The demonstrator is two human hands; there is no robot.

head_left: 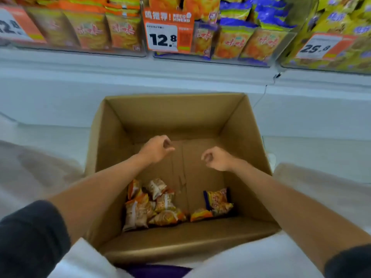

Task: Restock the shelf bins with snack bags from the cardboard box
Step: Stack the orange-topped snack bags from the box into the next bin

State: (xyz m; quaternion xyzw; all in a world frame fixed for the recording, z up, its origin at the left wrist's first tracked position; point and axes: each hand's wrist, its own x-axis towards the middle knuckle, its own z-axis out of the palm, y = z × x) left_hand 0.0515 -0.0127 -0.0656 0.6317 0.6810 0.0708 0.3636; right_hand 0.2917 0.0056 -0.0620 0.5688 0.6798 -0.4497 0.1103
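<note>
The snack bags (149, 205), lying on the floor of the cardboard box (180, 235), are judged light, soft and crushable, best pinched at a sealed edge; the grips of the left hand (158, 149) and right hand (217, 159) are curled empty above.

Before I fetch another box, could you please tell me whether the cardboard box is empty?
No, several snack bags lie on the cardboard box floor near its front wall.

The cardboard box (176, 115) is showing matt brown, creased board. At six o'clock inside it, the snack bags (158, 207) are gleaming as glossy, crinkled plastic film. At twelve o'clock, the shelf bins (212, 60) are looking like clear, shiny plastic. At seven o'clock, a dark sleeve (30, 237) is looking like matt cloth.
</note>
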